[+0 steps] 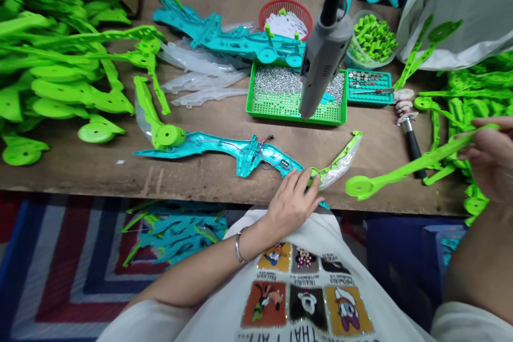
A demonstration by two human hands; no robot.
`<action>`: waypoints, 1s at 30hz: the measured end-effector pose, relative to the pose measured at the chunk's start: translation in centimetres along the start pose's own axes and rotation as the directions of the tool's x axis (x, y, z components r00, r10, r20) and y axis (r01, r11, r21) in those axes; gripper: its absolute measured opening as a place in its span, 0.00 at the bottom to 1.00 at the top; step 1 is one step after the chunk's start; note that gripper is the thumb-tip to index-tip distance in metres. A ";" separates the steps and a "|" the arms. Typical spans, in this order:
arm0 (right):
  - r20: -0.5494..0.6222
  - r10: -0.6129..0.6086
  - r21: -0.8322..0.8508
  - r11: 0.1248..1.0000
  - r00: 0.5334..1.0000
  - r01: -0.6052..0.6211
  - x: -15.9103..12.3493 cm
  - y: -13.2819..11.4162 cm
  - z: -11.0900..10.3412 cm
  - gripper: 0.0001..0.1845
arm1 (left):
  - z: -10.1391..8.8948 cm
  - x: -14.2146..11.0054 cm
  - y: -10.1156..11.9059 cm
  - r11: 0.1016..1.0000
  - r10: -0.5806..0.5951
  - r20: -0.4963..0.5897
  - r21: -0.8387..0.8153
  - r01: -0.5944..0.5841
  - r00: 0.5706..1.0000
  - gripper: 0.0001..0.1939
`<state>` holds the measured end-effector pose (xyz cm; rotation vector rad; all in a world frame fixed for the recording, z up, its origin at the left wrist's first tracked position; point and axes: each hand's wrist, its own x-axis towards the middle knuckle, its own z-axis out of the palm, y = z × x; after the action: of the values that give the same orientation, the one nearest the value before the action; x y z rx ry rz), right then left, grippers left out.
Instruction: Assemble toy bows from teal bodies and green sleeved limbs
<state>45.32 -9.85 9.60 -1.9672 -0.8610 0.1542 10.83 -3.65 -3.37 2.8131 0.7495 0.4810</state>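
A turquoise toy bow shell point(216, 142) lies on the table with its hollow side up. Thin red and dark wires run along its middle, and a small metal part sits right of centre. On its left end is a green limb point(154, 117); on its right end, another green limb point(340, 163) with a clear plastic piece. My left hand point(294, 200) is laid over the right joint, fingers bent onto it, thumb hidden. Off to the right, my right hand point(492, 155) grips a loose green limb piece point(412, 165) by its narrow end, its round end hanging just above the table.
A green basket point(296, 114) of small screws stands behind the bow, under a hanging grey electric screwdriver point(326, 59). Nearby are a turquoise tray point(371, 97), a tub of green bits point(374, 37), a red basket point(285, 5) and a black-handled hammer point(412, 141). Green parts pile left point(64, 85) and right.
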 end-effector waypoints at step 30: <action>0.268 0.153 -0.109 0.986 0.951 -0.128 1.6 8.0 10.1 0.15 | -1.0 4.5 0.0 0.939 -0.308 0.111 -0.126 0.321 0.945 0.08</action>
<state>46.18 -4.04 -1.92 -2.1248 -0.9177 0.4903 14.20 -1.27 -1.28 2.4987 1.0756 0.3350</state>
